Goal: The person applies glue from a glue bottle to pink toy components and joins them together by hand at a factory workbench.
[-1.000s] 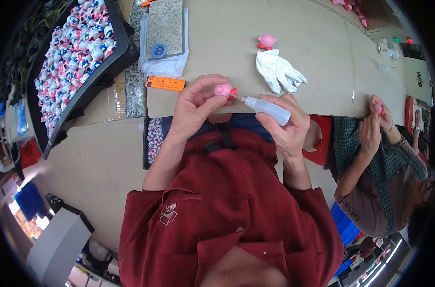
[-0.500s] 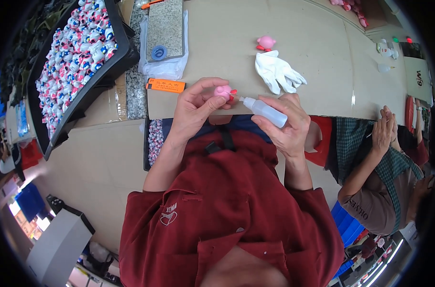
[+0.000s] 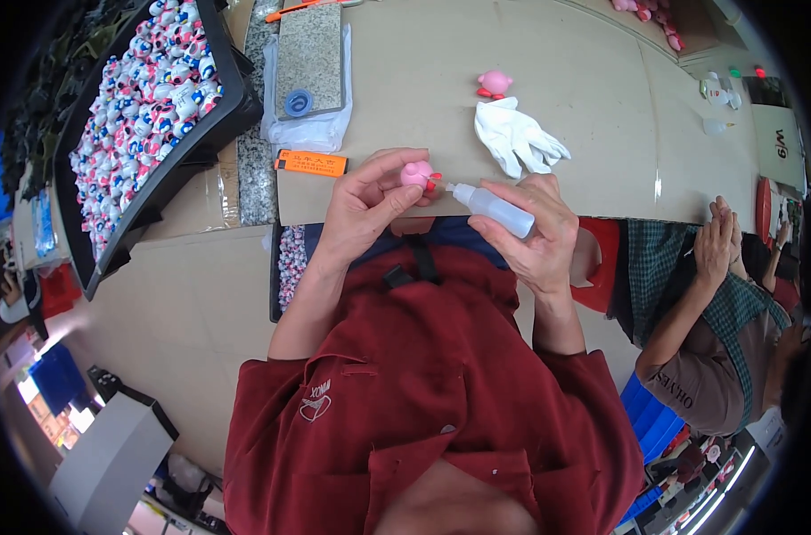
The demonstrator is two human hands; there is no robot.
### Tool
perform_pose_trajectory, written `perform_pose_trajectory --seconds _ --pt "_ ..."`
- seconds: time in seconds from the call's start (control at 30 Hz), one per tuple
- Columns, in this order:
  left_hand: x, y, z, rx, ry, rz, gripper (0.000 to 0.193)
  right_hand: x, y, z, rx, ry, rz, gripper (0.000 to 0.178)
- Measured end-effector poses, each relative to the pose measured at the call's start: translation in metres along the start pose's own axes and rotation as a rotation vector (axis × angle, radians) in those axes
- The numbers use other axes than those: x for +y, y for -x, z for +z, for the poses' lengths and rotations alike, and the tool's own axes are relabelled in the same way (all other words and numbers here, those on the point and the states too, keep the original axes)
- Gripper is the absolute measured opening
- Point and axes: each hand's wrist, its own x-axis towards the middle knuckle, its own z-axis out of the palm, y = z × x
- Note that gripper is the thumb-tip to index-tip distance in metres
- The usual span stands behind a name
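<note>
There is one held figurine (image 3: 415, 173), one standing figurine (image 3: 494, 83) by one glove (image 3: 517, 135), one held bottle (image 3: 500, 211).

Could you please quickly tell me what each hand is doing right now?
Left hand: closed, holding a small pink figure.
Right hand: closed around a translucent squeeze bottle, its tip toward the figure.

The held figurine (image 3: 413, 174) looks smooth plastic; the bottle (image 3: 502, 212), translucent plastic; the glove (image 3: 515, 137), matt cloth
</note>
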Motion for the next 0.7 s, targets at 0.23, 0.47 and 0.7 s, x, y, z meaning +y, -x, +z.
perform_pose_trajectory --seconds 0.23,0.47,0.7 --pt "0.0027 0.0014 0.0017 0.018 0.03 -0.046 0.035 -0.0023 -0.0012 -0.0024 0.019 -0.051 0.034 0.033" --pt "0.0015 0.0018 0.0022 0.04 0.04 -0.021 0.031 -0.0018 -0.0002 -0.0056 0.01 -0.027 0.004 0.032" --pt "0.0015 0.0045 -0.0017 -0.04 0.061 -0.002 0.026 0.0018 -0.0003 0.0042 0.064 -0.412 0.366 0.035"
